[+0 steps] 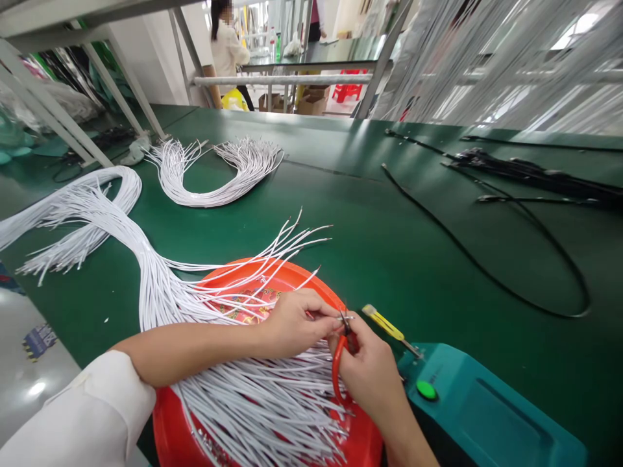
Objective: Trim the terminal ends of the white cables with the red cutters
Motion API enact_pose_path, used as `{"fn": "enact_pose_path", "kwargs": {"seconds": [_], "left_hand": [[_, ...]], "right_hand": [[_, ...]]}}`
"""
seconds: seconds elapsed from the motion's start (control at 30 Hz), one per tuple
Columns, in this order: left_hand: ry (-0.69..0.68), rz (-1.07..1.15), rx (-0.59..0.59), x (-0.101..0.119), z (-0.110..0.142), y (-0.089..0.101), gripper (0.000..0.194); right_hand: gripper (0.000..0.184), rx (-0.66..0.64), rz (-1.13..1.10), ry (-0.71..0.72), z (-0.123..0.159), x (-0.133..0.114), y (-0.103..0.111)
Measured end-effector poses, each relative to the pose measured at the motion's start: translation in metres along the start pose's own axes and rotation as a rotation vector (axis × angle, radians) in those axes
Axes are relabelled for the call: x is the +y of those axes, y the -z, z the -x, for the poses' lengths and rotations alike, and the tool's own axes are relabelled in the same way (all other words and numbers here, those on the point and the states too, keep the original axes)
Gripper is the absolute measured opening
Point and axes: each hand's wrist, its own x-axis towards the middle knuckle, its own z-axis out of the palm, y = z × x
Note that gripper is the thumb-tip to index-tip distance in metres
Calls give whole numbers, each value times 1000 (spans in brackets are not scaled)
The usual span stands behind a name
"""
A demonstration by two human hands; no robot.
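Observation:
My left hand (296, 322) reaches across from the left, thumb and finger pinched on the end of a thin white cable. Close against it, my right hand (367, 366) grips small scissors (337, 373) with orange handles, their blades at the cable end. Beneath both hands, a thick bundle of white cables (248, 395) spreads over a red basin (168, 428). Several dark-tipped cable ends (296, 243) fan out past the basin's far rim. Small bits lie in the bottom of the basin.
A teal machine (501, 402) with a green button stands at right, a yellow-handled tool (384, 322) beside it. More white cable bundles (204, 198) lie on the green table (341, 194). Black cables (535, 172) lie at right. A person (226, 48) stands beyond the metal frame.

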Motion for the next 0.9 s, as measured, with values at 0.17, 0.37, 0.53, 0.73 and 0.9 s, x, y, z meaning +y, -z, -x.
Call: {"fn": "enact_pose_path", "kwargs": {"seconds": [0.17,0.37,0.53,0.73,0.9], "left_hand": [[97,119,37,4,-2,-1,9],[219,302,28,4,-4,-1,17],[220,218,42,2,-4,-2,16],[150,-6,24,0,-3,-2,14],[140,-71,13,-5,-2,-3,16]], "right_hand": [[9,-22,55,-14,-1,3,4],[13,-3,-205,18,-2,-1,8],[22,418,-541,6,-2,-4,-1],[20,533,-475,16,3,-1,-11],[21,505,-378,10,3,-1,-14]]}}
